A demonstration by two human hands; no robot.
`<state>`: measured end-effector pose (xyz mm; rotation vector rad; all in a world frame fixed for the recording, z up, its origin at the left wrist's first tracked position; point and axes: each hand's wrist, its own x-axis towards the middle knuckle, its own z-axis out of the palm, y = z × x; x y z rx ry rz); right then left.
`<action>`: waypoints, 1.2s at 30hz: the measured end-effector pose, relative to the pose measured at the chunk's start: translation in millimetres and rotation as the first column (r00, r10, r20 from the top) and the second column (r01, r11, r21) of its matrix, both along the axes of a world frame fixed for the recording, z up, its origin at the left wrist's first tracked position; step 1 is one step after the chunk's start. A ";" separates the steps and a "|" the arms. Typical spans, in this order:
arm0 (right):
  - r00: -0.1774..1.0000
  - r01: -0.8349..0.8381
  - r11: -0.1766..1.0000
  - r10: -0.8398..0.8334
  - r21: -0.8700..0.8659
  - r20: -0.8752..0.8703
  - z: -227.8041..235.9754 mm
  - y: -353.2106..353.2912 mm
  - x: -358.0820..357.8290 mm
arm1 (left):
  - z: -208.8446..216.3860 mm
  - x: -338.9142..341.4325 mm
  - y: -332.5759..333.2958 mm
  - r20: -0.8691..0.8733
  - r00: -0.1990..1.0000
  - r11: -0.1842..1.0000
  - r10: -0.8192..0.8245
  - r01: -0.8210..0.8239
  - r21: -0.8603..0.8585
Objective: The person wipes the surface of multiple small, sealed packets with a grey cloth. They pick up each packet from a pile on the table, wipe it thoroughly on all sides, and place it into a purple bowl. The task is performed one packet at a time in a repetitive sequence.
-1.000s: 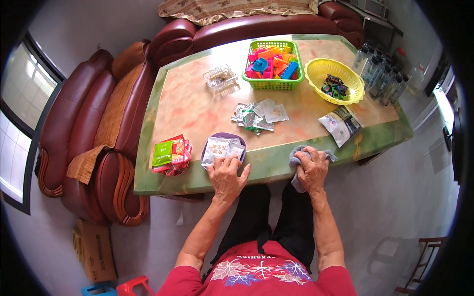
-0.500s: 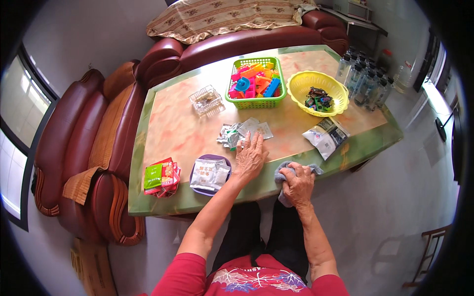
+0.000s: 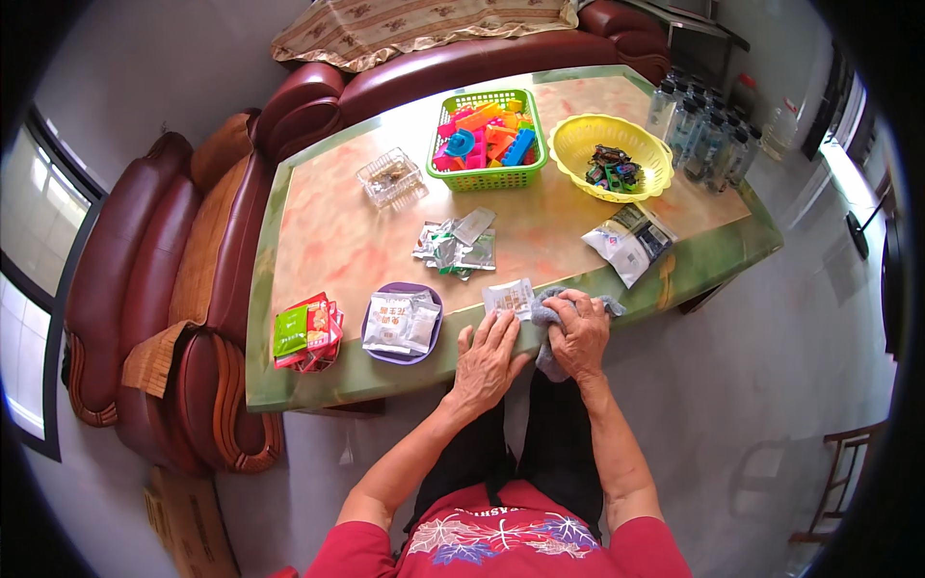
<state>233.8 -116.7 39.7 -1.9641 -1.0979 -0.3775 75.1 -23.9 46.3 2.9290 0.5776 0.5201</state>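
Note:
My left hand [image 3: 485,364] lies with its fingers stretched out at the table's near edge. Its fingertips rest on the lower part of a small white sachet [image 3: 509,298]. Just to the right, my right hand [image 3: 579,339] is curled over a bunched grey cloth [image 3: 550,360], which touches or nearly touches the sachet. Farther in is a loose pile of silver and green sachets [image 3: 453,244]. A purple dish [image 3: 439,336] holding white sachets stands left of my left hand, and beyond it is a stack of red and green packets [image 3: 308,332].
On the table [image 3: 337,241] stand a clear plastic box [image 3: 391,179], a green basket [image 3: 488,180] of colourful toy blocks, a yellow basket [image 3: 599,130] with small wrapped pieces, and a white-and-black bag [image 3: 628,243]. Several bottles [image 3: 701,138] crowd the right corner. Brown sofas [image 3: 125,279] border the left and far sides.
My left hand has come back from the pile toward the near edge, and a white sachet now lies under its fingertips beside the cloth. My right hand stays on the cloth.

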 end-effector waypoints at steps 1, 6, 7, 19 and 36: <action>1.000 0.014 1.000 -0.014 0.005 -0.027 0.0 0.3 0.4 | 2.3 -7.7 -5.9 0.008 1.000 1.000 0.000 0.000 -0.023; 0.993 -0.108 0.993 0.110 -0.040 0.040 23.9 8.0 -20.5 | -1.4 -29.1 -17.1 0.048 0.999 0.995 0.025 -0.020 -0.099; 0.933 -0.287 0.953 0.301 -0.098 0.196 20.4 18.6 -33.9 | -4.3 -30.9 -19.0 0.024 0.999 0.995 0.030 -0.028 -0.094; 0.967 -0.151 0.977 0.177 -0.149 0.181 4.4 40.8 -6.3 | -7.9 -33.3 -19.7 0.076 0.996 0.993 0.053 -0.045 -0.106; 0.886 -0.398 0.844 0.455 -0.359 0.087 17.9 58.8 -23.1 | -17.8 -35.7 -13.8 0.114 0.993 0.992 0.010 0.004 -0.129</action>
